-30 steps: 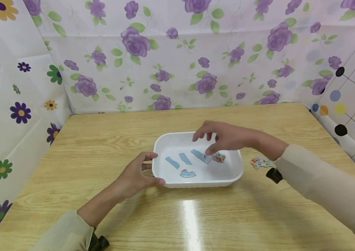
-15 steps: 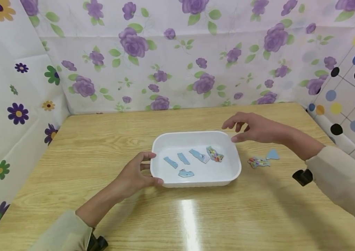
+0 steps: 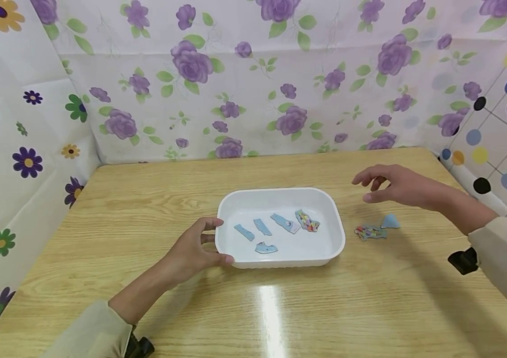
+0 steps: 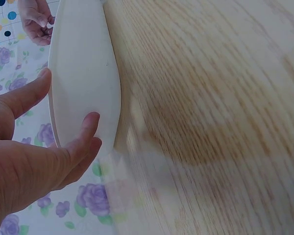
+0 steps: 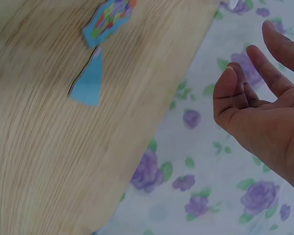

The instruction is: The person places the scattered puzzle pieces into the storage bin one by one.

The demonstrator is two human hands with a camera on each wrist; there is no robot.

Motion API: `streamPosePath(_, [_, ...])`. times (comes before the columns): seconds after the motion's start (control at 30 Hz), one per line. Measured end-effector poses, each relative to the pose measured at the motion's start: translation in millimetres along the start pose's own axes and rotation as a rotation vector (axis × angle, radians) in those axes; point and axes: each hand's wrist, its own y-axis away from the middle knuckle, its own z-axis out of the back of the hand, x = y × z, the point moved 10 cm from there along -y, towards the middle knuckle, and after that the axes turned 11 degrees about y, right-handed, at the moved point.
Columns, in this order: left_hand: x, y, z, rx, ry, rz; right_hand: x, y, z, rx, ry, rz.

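A white plastic tray (image 3: 280,263) sits mid-table in the head view. My left hand (image 3: 192,248) grips its left end, one finger over the rim and the thumb at the front corner. In the left wrist view the left hand (image 4: 39,147) lies against the tray's outer wall (image 4: 85,63). Several irregular light-blue picture pieces (image 3: 285,223) lie flat inside, one bearing a multicoloured pattern (image 3: 308,221). My right hand (image 3: 396,186) hovers right of the tray, fingers loosely bent, holding nothing. Below it on the table lie a multicoloured piece (image 3: 370,232) and a blue triangular piece (image 3: 390,222).
The wood-grain table (image 3: 168,199) reaches back to a purple-flowered sheet (image 3: 244,84). A flower-print sheet (image 3: 20,199) stands at the left and a dotted one (image 3: 504,149) at the right. Dark cameras are strapped at the left wrist (image 3: 138,345) and right wrist (image 3: 463,261).
My right hand has moved right, out from over the tray to above the table. The multicoloured piece in the tray and the blue triangular piece have come into fuller view. My left hand stays put.
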Motion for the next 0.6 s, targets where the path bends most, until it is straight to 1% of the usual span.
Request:
streamPosePath(0.13, [0.3,-0.9,-0.4,0.006,0.007,-0.002,-19.7,5.8,2.9,-0.004,0.019,-0.028])
streamPosePath(0.3, [0.3,-1.3,0.6,0.001,-0.001,-0.004,-46.1,11.3,-3.5,0.014,-0.001,-0.061])
streamPosePath(0.4, [0.4,-1.2,0.4,-0.002,-0.002,-0.001,-60.9,13.5,-6.1,0.008,-0.012,-0.079])
streamPosePath(0.6, [0.3,-1.7,-0.3,-0.007,-0.004,0.001,-81.1,18.8,-10.6,0.028,-0.011,-0.108])
